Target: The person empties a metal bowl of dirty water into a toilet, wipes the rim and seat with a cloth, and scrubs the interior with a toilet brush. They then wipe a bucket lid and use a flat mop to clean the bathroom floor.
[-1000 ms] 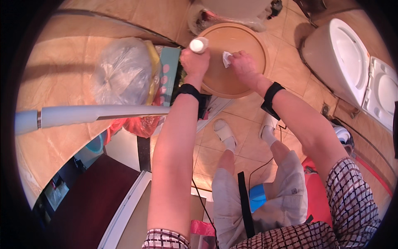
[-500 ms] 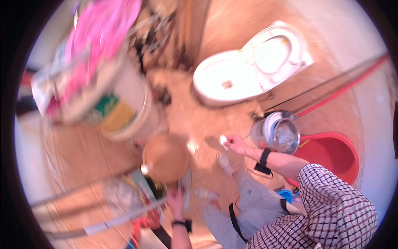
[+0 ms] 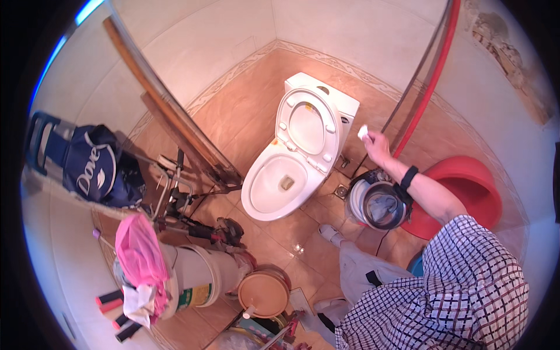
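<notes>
My right hand (image 3: 378, 147) is stretched out to the right of the toilet, its fingers closed on a small white wad (image 3: 363, 132) that looks like tissue. The hand hangs apart from the white toilet (image 3: 261, 205), near the side of its tank (image 3: 344, 100). The toilet's lid and seat (image 3: 284, 114) are raised against the tank, and the bowl lies uncovered. Below my forearm stands a metal pot (image 3: 402, 217) with something pale and crumpled in it. My left hand is out of view.
Right of the pot is a large red basin (image 3: 487, 207); a red pole (image 3: 429, 99) leans on the wall. At left stand a white bucket (image 3: 188, 271) topped with a pink bag (image 3: 137, 248), a dark blue bag (image 3: 100, 169) and wooden poles (image 3: 146, 81). A round brown lid (image 3: 262, 296) is nearer me.
My right hand has moved from above the floor in front of the toilet to beside its tank, still holding the white wad. My left hand has left the view, and the view has turned.
</notes>
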Demonstrator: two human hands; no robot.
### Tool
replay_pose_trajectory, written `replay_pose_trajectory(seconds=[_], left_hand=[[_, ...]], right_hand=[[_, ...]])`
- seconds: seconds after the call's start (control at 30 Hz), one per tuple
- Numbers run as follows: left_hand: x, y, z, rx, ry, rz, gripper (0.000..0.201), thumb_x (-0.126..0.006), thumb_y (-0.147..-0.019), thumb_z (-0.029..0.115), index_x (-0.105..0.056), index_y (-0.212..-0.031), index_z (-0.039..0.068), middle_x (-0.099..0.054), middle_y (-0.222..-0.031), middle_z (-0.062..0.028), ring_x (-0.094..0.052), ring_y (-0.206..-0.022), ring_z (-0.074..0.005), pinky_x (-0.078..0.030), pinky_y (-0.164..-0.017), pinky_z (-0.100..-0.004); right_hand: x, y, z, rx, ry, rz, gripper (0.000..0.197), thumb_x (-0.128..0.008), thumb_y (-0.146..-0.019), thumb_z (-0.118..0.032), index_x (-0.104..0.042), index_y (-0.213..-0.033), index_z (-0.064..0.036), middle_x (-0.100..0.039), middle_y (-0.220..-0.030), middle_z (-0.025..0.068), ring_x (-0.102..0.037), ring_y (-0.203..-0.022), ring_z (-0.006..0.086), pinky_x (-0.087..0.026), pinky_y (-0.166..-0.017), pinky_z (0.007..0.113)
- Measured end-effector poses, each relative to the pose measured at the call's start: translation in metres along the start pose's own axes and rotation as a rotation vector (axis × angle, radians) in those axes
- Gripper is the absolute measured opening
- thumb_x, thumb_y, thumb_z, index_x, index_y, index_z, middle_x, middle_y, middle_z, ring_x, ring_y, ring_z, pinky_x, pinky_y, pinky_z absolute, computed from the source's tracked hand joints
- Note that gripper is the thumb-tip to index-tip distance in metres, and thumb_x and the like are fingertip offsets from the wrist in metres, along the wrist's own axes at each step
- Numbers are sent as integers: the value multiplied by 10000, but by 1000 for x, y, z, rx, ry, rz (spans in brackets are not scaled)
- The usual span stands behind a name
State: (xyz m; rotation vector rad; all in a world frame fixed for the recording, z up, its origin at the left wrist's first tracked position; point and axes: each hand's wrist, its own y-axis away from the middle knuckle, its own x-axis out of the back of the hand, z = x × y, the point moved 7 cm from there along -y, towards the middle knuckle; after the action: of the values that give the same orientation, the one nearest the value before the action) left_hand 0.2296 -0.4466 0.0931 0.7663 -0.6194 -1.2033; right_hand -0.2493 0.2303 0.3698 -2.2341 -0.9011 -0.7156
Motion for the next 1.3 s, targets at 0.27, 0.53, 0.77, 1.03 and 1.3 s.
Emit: replay_pose_trajectory(seconds=[0.27, 0.53, 0.77, 1.03, 1.3], left_hand=[[-54, 18, 26, 292, 206, 109, 307, -630, -777, 320, -544, -929, 67, -537, -800, -58, -495, -652, -187, -431, -512, -353], [-95, 79, 95, 212, 0, 361, 319, -590, -865, 199, -544, -1037, -66, -615, -798, -128, -632, -624, -202, -518, -500, -280], [-88, 120, 48, 302, -19, 444, 358, -565, -878, 239, -539, -1097, -43, -625, -883, -134, -640, -657, -208, -518, -546, -291], [-55, 147, -60, 283, 194, 450, 288, -574, -873, 226, -562, -1046, -4, -624, -871, -110, -631, -659, -189, -498, -531, -267], [45, 254, -219, 155, 496, 611, 166, -561, -884, 167, -604, -933, 15, -585, -727, -33, -567, -543, -112, -441, -454, -207]], right_hand=[[-60, -201, 2, 140, 49, 21, 270, -569, -801, -163, -616, -1036, -40, -562, -920, 197, -555, -855, 360, -449, -751, 416], [-122, -178, 78, 329, 412, -255, 289, -568, -829, -227, -618, -1017, -14, -555, -879, 188, -538, -827, 337, -441, -750, 430], [-89, -161, 91, 233, -34, -239, 295, -520, -873, -208, -607, -1051, 11, -619, -913, 196, -599, -845, 284, -460, -776, 343], [-47, 20, 115, 78, 101, -429, 276, -510, -893, -216, -622, -756, -4, -574, -585, 45, -520, -557, 121, -429, -558, 276], [-30, 370, 19, 154, 19, -965, 234, -522, -871, -155, -637, -765, 19, -581, -555, 48, -530, -477, 98, -433, -467, 266]])
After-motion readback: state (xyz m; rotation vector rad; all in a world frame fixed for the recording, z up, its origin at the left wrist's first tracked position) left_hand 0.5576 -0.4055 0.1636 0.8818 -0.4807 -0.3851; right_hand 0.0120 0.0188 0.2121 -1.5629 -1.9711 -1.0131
